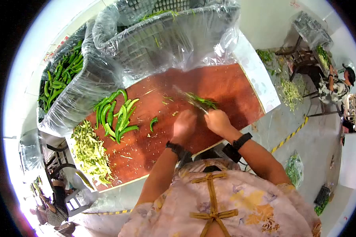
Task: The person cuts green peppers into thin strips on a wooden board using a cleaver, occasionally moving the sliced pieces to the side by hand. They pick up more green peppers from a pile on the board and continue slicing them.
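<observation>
Green peppers lie in a loose heap on the left half of the red-brown table, and one single pepper rests apart, between that heap and the hands. The right hand has its fingers clamped on a knife, whose blurred blade points toward the far left, with a small bunch of green strips just beside it. Near it, on its left, the left hand is blurred too, and I cannot tell whether its fingers are together or apart. Dark wristbands circle both wrists. Pale green trimmings spread along the table's left edge. On the far left a plastic-lined basket holds more peppers; a second lined basket stands along the far side. A co-worker is at the right, well apart, and a clear bag of greens lies on the floor nearer by
</observation>
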Demonstrator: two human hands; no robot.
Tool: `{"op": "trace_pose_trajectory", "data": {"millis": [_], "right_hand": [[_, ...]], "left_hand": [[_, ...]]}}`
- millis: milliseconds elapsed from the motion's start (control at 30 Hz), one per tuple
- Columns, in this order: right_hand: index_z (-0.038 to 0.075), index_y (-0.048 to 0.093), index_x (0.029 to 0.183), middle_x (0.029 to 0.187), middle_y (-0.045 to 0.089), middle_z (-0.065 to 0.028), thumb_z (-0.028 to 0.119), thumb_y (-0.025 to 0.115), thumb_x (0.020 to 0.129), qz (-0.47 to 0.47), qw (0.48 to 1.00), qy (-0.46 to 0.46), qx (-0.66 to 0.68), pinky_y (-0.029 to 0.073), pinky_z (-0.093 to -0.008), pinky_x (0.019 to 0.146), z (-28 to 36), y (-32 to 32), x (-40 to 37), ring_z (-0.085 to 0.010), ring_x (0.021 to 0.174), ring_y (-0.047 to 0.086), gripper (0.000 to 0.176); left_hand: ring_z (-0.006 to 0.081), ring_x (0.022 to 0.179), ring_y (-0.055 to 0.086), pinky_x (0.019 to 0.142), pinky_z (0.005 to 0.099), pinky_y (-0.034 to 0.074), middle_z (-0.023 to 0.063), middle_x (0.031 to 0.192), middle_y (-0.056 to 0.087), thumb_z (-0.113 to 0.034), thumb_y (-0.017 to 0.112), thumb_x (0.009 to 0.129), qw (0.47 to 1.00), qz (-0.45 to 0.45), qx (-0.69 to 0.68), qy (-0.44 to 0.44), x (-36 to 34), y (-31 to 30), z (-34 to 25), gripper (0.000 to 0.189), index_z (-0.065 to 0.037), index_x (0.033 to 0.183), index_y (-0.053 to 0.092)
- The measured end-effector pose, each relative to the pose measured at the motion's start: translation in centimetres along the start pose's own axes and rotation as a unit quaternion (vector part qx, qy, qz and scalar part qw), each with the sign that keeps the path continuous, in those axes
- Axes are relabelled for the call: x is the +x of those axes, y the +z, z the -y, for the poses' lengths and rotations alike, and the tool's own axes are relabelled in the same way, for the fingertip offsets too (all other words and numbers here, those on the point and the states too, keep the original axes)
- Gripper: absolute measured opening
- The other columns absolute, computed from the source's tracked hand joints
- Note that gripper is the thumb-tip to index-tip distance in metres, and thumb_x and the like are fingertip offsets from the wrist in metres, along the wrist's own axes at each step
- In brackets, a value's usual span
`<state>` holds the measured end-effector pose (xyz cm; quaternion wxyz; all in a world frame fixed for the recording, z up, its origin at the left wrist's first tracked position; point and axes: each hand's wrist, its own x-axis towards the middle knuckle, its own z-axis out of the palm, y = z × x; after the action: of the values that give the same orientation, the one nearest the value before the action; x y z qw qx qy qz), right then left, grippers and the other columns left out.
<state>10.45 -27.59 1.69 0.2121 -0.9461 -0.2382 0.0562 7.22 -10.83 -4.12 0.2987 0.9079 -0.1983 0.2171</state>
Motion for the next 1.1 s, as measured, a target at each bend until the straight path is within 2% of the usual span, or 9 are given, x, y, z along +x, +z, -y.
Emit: {"op": "trace_pose_trajectory", "data": {"millis": [100,200,267,400,667,800,867,1033,1100], "right_hand": [[-0.002,0.053,0.069,0.061,0.056,-0.0233,0.020,0.055,0.081,-0.029,0.999,0.013,0.006,0.046,-0.0483,0.056,-0.8,-0.1,-1.8,-0.0403,0.060,0.057,0.025],[-0.001,0.053,0.070,0.059,0.055,-0.0226,0.021,0.055,0.082,-0.009,1.000,0.000,-0.004,0.046,-0.0481,0.054,-0.6,-1.3,-3.8,-0.0403,0.059,0.057,0.025],[0.000,0.053,0.070,0.059,0.055,-0.0222,0.021,0.054,0.082,0.008,1.000,0.009,-0.020,0.046,-0.0482,0.054,-0.6,-1.5,-4.7,-0.0402,0.058,0.057,0.025],[0.000,0.053,0.071,0.059,0.056,-0.0213,0.021,0.054,0.081,0.034,0.999,0.009,-0.041,0.047,-0.0483,0.053,-0.3,-2.1,-5.5,-0.0396,0.058,0.058,0.024],[-0.001,0.054,0.070,0.059,0.056,-0.0219,0.019,0.053,0.081,0.059,0.997,0.005,-0.048,0.048,-0.0475,0.053,-0.2,-2.4,-5.4,-0.0392,0.057,0.058,0.023],[-0.001,0.054,0.071,0.060,0.057,-0.0222,0.018,0.051,0.082,0.077,0.996,-0.002,-0.047,0.048,-0.0468,0.053,-0.3,-2.2,-5.1,-0.0394,0.057,0.059,0.022],[-0.002,0.054,0.072,0.061,0.057,-0.0225,0.017,0.050,0.082,0.086,0.995,-0.001,-0.048,0.048,-0.0470,0.053,0.0,-2.4,-4.8,-0.0397,0.057,0.059,0.021],[-0.002,0.054,0.075,0.064,0.058,-0.0237,0.016,0.048,0.082,0.094,0.995,-0.018,-0.025,0.048,-0.0479,0.053,-0.1,-1.0,-3.6,-0.0405,0.059,0.059,0.020],[-0.003,0.054,0.076,0.064,0.058,-0.0243,0.016,0.048,0.082,0.125,0.991,0.027,-0.040,0.047,-0.0488,0.053,-0.3,-0.8,-3.1,-0.0407,0.060,0.059,0.020]], "left_hand": [[0.0292,0.097,0.055,0.078,0.0375,0.047,0.0088,0.091,0.059,0.000,0.060,0.068,1.000,-0.005,-0.022,-0.018,0.1,-0.2,-0.2,0.019,-0.004,0.086,0.061],[0.0271,0.090,0.053,0.074,0.0369,0.045,0.0086,0.088,0.056,-0.007,0.055,0.070,0.997,-0.053,0.039,0.042,0.4,-0.4,-0.4,0.008,-0.007,0.077,0.059],[0.0269,0.091,0.053,0.076,0.0370,0.044,0.0084,0.089,0.057,-0.008,0.054,0.070,0.996,-0.022,0.079,0.035,0.5,-1.0,-0.8,0.007,-0.007,0.075,0.058],[0.0280,0.092,0.053,0.074,0.0379,0.045,0.0089,0.091,0.057,-0.007,0.053,0.068,0.999,0.008,0.043,0.002,0.0,-0.2,-0.3,0.008,-0.007,0.075,0.058],[0.0300,0.089,0.054,0.074,0.0384,0.047,0.0090,0.093,0.057,-0.005,0.052,0.067,1.000,-0.019,-0.006,-0.004,0.2,-0.7,-0.4,0.013,-0.006,0.078,0.058],[0.0297,0.089,0.054,0.074,0.0377,0.048,0.0091,0.094,0.057,-0.004,0.053,0.066,1.000,-0.009,-0.011,-0.012,0.1,-0.9,-0.3,0.015,-0.006,0.079,0.059],[0.0313,0.087,0.056,0.075,0.0387,0.048,0.0108,0.093,0.060,0.001,0.057,0.068,1.000,0.004,-0.023,-0.012,0.1,-1.0,-0.1,0.021,-0.004,0.088,0.062],[0.0321,0.091,0.056,0.077,0.0387,0.048,0.0112,0.098,0.060,0.002,0.057,0.065,1.000,0.012,-0.016,-0.008,-0.1,-1.0,0.2,0.025,-0.004,0.089,0.063],[0.0324,0.093,0.056,0.077,0.0388,0.048,0.0113,0.099,0.060,0.002,0.056,0.064,1.000,0.012,-0.005,0.003,0.4,-1.3,-0.1,0.026,-0.004,0.089,0.063]]}}
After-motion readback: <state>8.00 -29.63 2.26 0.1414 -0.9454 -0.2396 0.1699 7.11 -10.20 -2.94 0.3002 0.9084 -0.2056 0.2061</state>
